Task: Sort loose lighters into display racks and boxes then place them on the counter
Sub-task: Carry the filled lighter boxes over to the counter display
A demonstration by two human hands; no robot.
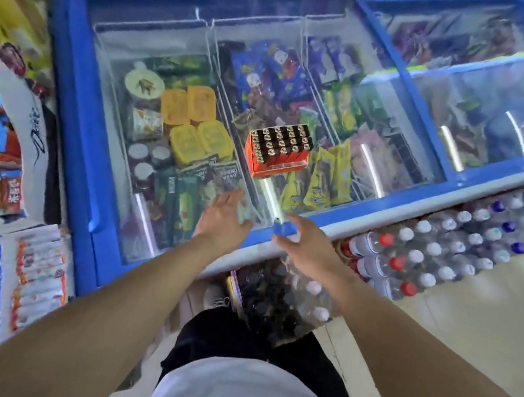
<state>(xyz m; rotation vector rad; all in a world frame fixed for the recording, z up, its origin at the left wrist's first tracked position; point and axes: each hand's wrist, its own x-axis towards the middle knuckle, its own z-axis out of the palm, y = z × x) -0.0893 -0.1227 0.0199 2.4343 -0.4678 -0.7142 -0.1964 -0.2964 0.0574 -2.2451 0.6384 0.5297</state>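
Observation:
An orange box of lighters, packed with rows of black-capped lighters, stands on the glass lid of a blue chest freezer. My left hand hovers open, palm down, over the glass just below and left of the box, holding nothing. My right hand is open too, at the freezer's front edge below the box, next to a small blue handle on the lid. Neither hand touches the box.
Under the glass lie ice creams and yellow tubs. Shrink-wrapped packs of water bottles are stacked along the freezer's front on the right and at my feet. Packaged goods are piled on the left.

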